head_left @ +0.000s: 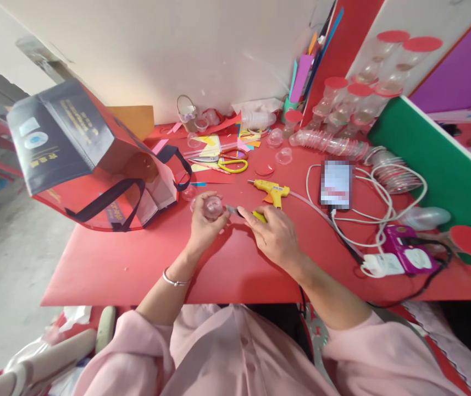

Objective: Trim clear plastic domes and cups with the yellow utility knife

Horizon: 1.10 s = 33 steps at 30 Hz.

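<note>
Nearer us than the glue gun (271, 190), our left hand (203, 224) clamps a clear cup (214, 207) and our right hand (276, 234) grips a yellow-handled blade (260, 216); any cut is too small to tell. Beyond the gun, scissors (220, 160) clutter its left; to its right, nested cups (329, 142) lie unjoined before assembled red-topped stacks (360, 90).

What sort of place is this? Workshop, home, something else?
Probably a craft workspace, though home or workshop I can't tell. Signs: a yellow glue gun, yellow-handled scissors near paper scraps, and a long nested row of clear plastic cups.
</note>
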Motion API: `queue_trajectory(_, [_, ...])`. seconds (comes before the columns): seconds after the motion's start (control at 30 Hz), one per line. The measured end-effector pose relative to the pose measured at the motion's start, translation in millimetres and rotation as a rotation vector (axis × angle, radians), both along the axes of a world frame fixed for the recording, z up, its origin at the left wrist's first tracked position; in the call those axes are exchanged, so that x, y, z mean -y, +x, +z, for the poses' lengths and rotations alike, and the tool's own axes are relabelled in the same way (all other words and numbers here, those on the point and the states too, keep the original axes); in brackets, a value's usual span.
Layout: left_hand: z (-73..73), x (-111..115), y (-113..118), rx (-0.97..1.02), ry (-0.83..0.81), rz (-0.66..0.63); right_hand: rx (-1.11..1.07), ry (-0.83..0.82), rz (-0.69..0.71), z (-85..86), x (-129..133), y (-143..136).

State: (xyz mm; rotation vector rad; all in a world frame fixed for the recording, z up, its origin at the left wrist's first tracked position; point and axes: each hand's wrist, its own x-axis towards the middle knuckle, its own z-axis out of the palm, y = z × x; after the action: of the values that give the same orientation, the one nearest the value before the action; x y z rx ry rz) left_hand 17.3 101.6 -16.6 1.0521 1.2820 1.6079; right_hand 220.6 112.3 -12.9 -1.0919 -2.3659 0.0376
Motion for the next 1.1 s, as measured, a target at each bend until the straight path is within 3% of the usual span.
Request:
queue_trajectory(0.1, [1.2,3,0,0.059,-0.001,-0.109,-0.007,-0.020,-0.007,-1.4,0,0])
queue_trajectory(0.43, [-7.7,4,-2,0.060,0.058,-0.224,-0.040,-0.114,0.037,3.9,3,-2])
queue_trajectory(1.1, [-5.2,7,1,-0.141,0.176,-0.145,-0.123,-0.081,0.066,1.8,4,-2])
